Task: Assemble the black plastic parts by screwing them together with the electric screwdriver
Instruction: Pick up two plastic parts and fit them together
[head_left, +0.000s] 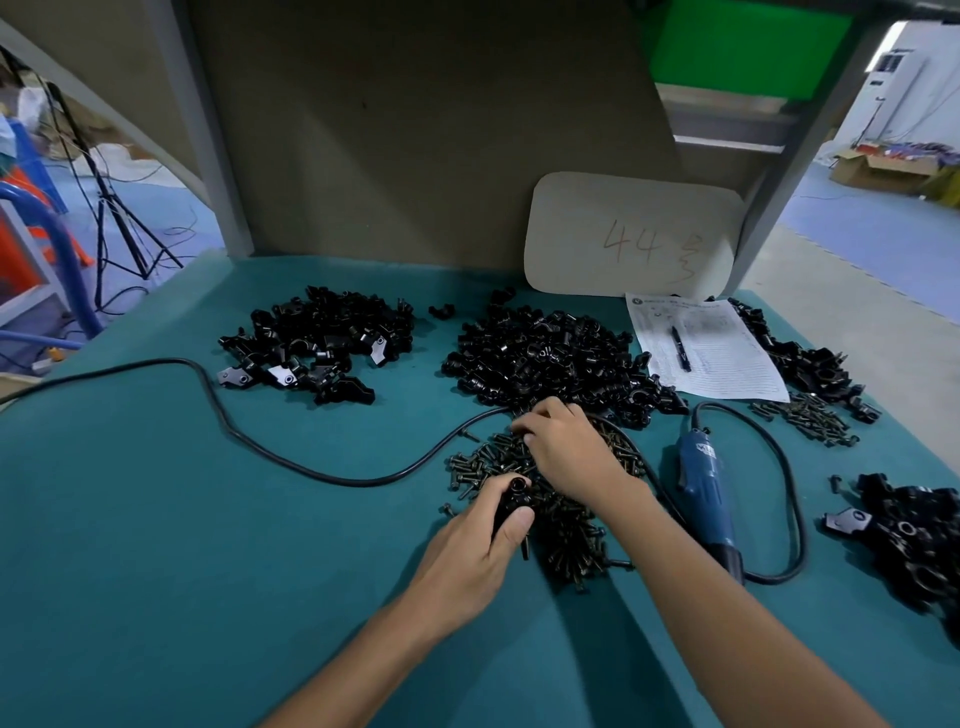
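**Hands working over the screw pile**

Nearest, the left hand (467, 551) is gripping a black part (511, 499), with thumb and fingers curled round it, holding it just over the near edge of the screw pile (566, 535) on the green table (156, 519). Just beyond, the right hand (566, 447) is resting on the screws with its fingertips bent down into them; whether they are pinching a screw cannot be told. The electric screwdriver (706, 483) is lying flat to the right of the screws, untouched, its cable (260, 441) looping away to the left. A heap of black pieces (914, 540) is sitting at the right edge. Farther back, two more heaps are lying side by side, the left heap (322, 338) and the middle heap (545, 353). A pen (680, 348) is lying on a paper sheet (727, 358), and a card (634, 234) marked 44 is leaning behind.
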